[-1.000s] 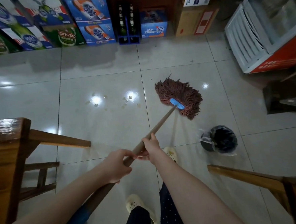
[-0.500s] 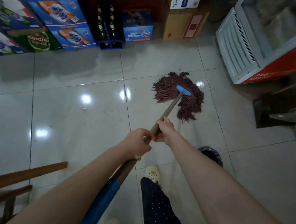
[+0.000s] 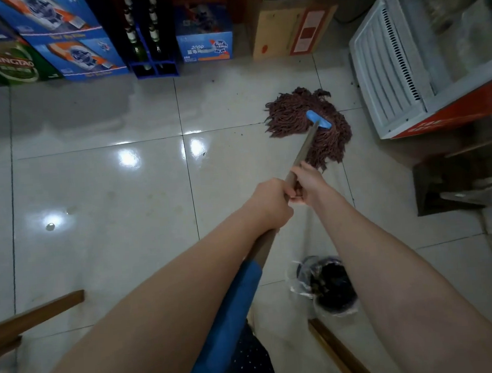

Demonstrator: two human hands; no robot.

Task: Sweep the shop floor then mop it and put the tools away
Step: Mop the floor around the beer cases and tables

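Note:
A mop with a brown string head (image 3: 301, 121) and a blue clamp lies spread on the glossy tiled floor (image 3: 102, 225), close to the white freezer. Its wooden handle (image 3: 303, 150) runs back toward me and ends in a blue grip near my body. My left hand (image 3: 269, 202) is closed around the handle. My right hand (image 3: 308, 183) grips the same handle just ahead of it, nearer the mop head. Both forearms stretch forward over the floor.
Beer cartons (image 3: 78, 52), a crate of bottles (image 3: 147, 47) and cardboard boxes (image 3: 289, 31) line the far wall. A white freezer (image 3: 399, 67) stands at right, a dark dustpan (image 3: 448, 183) below it. A lined bin (image 3: 330, 285) sits by my feet; wooden furniture legs (image 3: 38, 314) flank me.
The mop head has slid away and to the right, toward the freezer, and I have stepped forward. Both hands kept their grip on the handle.

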